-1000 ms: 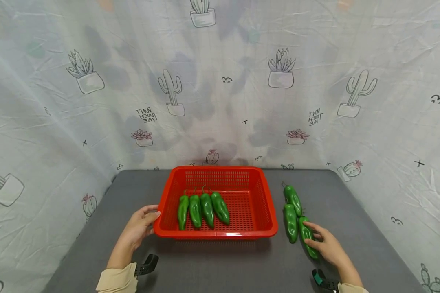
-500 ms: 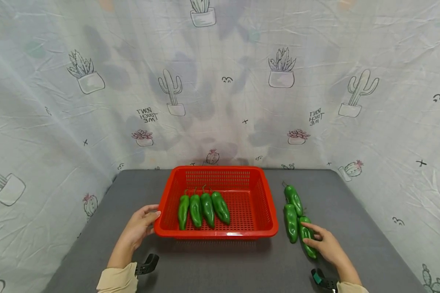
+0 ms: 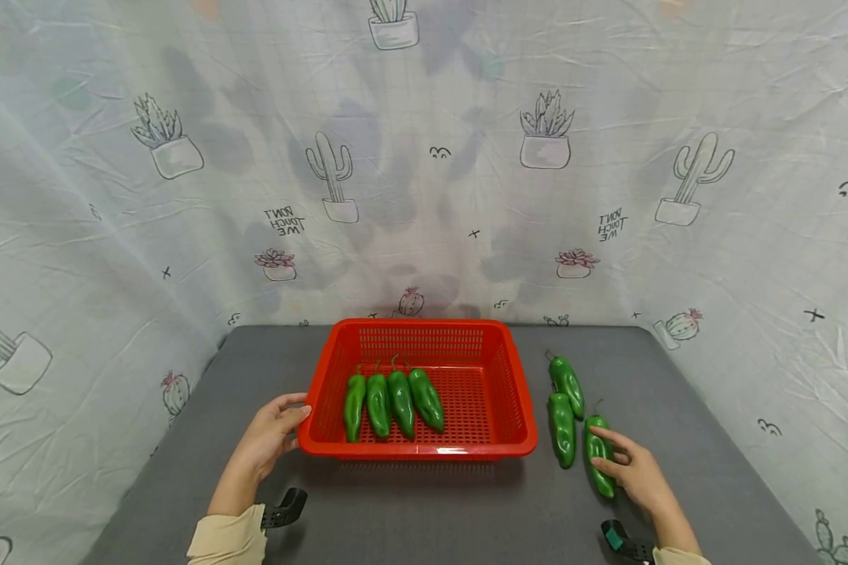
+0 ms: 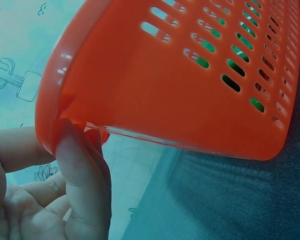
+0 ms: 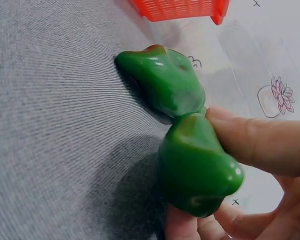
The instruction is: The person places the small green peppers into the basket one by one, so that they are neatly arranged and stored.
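Note:
My left hand (image 3: 270, 435) pinches the left front corner of a red plastic basket (image 3: 417, 450); in the left wrist view the thumb (image 4: 82, 170) lies against the wall just under the rim. Several green chili peppers (image 3: 400, 402) lie side by side in the basket's left half. To the right of it, my right hand (image 3: 637, 472) grips a green chili pepper (image 3: 597, 449) between thumb and fingers. The right wrist view has this pepper (image 5: 197, 162) end-on, with a shadow on the cloth below.
Two more green peppers lie just right of the basket: one nearer (image 3: 562, 431) and one farther back (image 3: 567, 384). A dark grey tabletop (image 3: 424, 510) bears everything. Behind and at both sides hangs a pale curtain (image 3: 438, 196) with cactus drawings.
My right hand has shifted slightly right with its pepper, and a gap shows between it and the two peppers beside it. The left hand and basket stay in place.

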Demonstrator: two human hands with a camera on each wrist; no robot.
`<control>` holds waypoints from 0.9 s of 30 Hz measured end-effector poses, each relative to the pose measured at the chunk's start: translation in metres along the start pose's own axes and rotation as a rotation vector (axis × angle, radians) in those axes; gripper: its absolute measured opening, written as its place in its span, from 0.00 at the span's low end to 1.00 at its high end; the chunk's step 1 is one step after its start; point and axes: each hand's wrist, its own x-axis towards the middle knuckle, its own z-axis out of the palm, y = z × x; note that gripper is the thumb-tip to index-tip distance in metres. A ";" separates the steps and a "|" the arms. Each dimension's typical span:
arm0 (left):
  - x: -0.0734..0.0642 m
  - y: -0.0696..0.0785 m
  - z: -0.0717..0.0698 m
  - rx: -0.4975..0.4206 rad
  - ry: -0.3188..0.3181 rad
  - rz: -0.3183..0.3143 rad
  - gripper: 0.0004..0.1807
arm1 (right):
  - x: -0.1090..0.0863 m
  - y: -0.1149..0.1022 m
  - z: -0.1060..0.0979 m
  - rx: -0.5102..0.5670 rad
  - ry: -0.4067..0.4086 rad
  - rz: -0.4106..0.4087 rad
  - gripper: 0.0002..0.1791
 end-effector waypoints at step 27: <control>-0.001 0.002 0.000 0.004 -0.003 -0.011 0.27 | 0.017 -0.078 -0.008 -0.085 0.103 -0.296 0.31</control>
